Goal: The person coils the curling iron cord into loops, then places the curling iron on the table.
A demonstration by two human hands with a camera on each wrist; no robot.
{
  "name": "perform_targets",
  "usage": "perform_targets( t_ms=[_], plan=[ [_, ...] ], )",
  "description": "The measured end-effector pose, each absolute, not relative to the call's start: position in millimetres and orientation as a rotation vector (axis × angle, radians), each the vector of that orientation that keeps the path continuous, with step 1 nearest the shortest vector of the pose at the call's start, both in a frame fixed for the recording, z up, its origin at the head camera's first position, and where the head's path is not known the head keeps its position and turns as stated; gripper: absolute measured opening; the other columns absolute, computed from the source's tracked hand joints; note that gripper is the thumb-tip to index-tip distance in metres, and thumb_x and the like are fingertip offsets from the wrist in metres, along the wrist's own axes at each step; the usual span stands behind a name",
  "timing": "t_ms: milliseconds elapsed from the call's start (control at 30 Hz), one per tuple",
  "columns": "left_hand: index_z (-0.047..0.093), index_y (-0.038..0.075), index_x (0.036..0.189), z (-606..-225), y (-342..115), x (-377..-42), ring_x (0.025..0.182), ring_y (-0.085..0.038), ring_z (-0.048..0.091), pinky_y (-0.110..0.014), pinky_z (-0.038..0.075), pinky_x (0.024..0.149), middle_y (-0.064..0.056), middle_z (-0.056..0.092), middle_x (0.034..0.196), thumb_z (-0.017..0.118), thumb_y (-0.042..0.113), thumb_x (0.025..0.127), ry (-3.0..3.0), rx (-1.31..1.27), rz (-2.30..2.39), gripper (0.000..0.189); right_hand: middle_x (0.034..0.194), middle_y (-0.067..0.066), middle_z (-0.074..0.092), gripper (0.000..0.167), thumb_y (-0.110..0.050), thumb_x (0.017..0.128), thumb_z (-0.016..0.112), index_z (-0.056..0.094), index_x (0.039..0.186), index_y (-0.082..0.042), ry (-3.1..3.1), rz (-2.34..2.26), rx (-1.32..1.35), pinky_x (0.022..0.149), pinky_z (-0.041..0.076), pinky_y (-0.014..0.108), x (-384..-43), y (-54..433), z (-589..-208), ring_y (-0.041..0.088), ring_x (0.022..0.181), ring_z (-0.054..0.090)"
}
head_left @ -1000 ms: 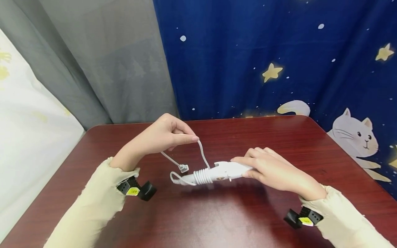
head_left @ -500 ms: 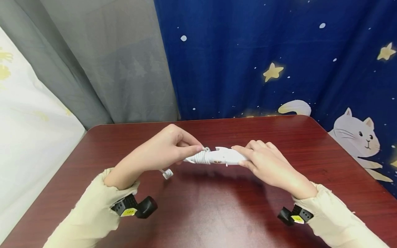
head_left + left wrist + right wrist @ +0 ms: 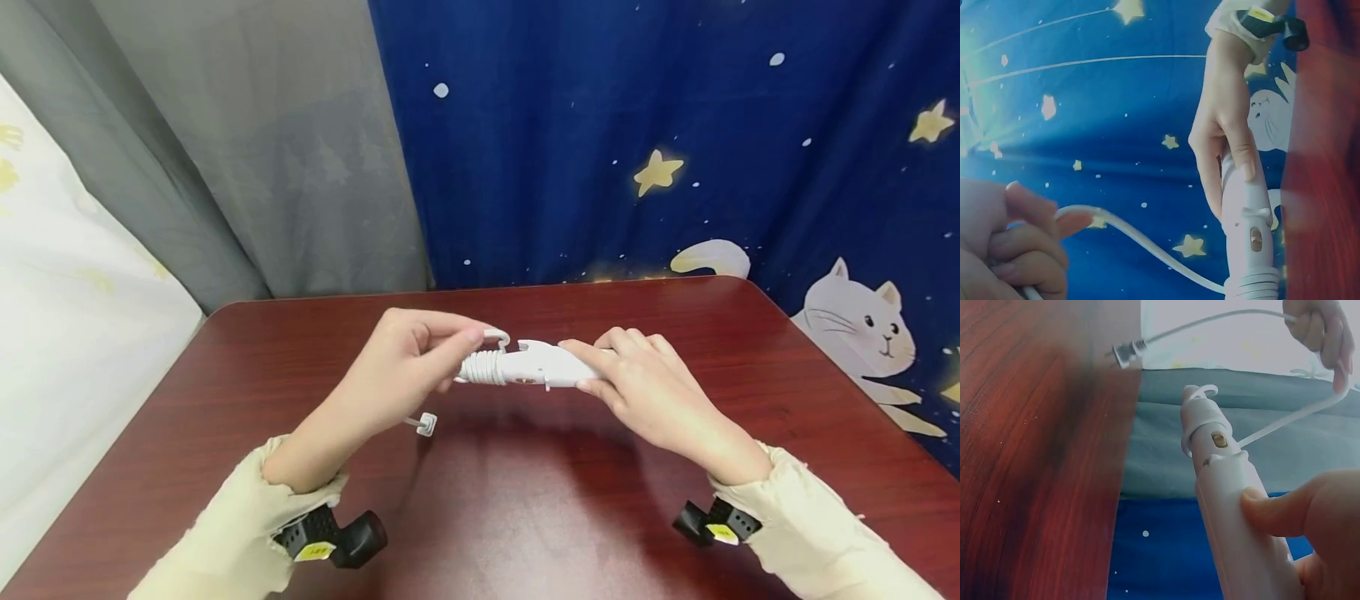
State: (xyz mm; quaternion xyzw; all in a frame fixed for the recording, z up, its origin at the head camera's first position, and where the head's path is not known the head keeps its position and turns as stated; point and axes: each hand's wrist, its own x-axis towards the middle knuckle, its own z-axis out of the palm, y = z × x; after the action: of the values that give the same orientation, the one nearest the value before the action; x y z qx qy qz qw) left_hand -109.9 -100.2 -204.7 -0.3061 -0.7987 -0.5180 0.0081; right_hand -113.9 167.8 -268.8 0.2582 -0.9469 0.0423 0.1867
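A white hair iron [image 3: 551,365] with a small gold switch [image 3: 1219,439] is held up over the table, roughly level. My right hand [image 3: 648,387] grips its wide body, thumb along the near side; its far end is hidden in that hand. White cord [image 3: 1141,240] is wound in several turns around the narrow handle. My left hand [image 3: 408,375] pinches the cord between thumb and forefinger beside the handle, the other fingers curled. A loose stretch of cord loops from these fingertips to the coil. Below the left hand the plug [image 3: 427,424] dangles from its free end.
A dark red wooden table [image 3: 495,517] lies under both hands. Behind it hang a grey curtain [image 3: 315,167] and a blue curtain [image 3: 540,142] with stars and a cat. White cloth [image 3: 75,333] hangs at the left.
The left hand has gone down toward the handle, then lifted slightly, carrying the cord around it. The iron has risen a little and levelled. The plug has swung about beneath the left hand.
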Motion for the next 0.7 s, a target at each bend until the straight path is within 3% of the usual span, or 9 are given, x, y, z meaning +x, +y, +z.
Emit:
perform_targets(
  t_ms=[233, 567, 700],
  plan=[
    [0.069, 0.007, 0.086, -207, -103, -117, 0.044, -0.012, 0.029, -0.025, 0.021, 0.039, -0.004, 0.037, 0.048, 0.056, 0.019, 0.092, -2.430, -0.733, -1.770, 0.019, 0.096, 0.002, 0.055, 0.045, -0.027, 0.083, 0.067, 0.054, 0.127, -0.024, -2.642, 0.049, 0.822, 0.077, 0.036, 0.040, -114, 166, -267, 0.022, 0.091, 0.050],
    [0.069, 0.003, 0.093, -212, -99, -121, 0.043, -0.011, 0.026, -0.025, 0.015, 0.038, -0.004, 0.038, 0.050, 0.055, 0.016, 0.092, -2.356, -0.660, -1.864, 0.020, 0.093, 0.003, 0.053, 0.044, -0.025, 0.082, 0.068, 0.054, 0.123, -0.029, -2.570, -0.034, 0.887, 0.079, 0.037, 0.044, -111, 163, -267, 0.022, 0.089, 0.050],
    [0.069, 0.002, 0.096, -214, -100, -122, 0.043, -0.010, 0.030, -0.025, 0.018, 0.038, -0.004, 0.041, 0.050, 0.054, 0.015, 0.092, -2.369, -0.642, -1.851, 0.021, 0.094, 0.003, 0.054, 0.043, -0.025, 0.083, 0.067, 0.054, 0.124, -0.028, -2.600, -0.010, 0.866, 0.080, 0.036, 0.044, -112, 169, -268, 0.022, 0.090, 0.050]
  ],
)
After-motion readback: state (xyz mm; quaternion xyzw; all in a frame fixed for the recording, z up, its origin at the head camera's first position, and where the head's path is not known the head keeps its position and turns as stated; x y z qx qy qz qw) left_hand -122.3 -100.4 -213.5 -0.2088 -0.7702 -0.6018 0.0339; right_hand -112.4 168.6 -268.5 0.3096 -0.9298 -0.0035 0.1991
